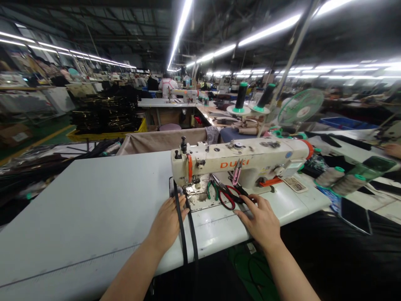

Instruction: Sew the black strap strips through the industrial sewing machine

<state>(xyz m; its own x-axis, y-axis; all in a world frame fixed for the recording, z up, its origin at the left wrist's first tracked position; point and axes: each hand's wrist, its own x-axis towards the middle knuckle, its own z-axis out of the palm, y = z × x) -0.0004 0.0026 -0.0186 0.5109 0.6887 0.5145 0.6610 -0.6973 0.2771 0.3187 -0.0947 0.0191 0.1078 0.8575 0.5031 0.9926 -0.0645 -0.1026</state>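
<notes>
Two lengths of black strap (192, 228) run from under the presser foot of the white sewing machine (209, 161) down over the table's front edge. My left hand (167, 223) is at the strap just in front of the needle area, its fingers closed about one length. My right hand (261, 219) rests on the table, thumb and fingers apart, the fingertips by the handles of red-and-black scissors (228, 197). Whether they touch the handles is hard to tell. Green-handled pliers (213, 190) and pink-handled snips (237, 174) are close to the scissors, against the machine.
Thread cones (240, 98) stand behind the machine, and grey cones (332, 176) stand to the right. A green fan (301, 106) and a phone (355, 215) are also on the right. At left, a yellow crate (103, 134) holds dark pieces. Part of a co-worker's hand (393, 150) shows far right.
</notes>
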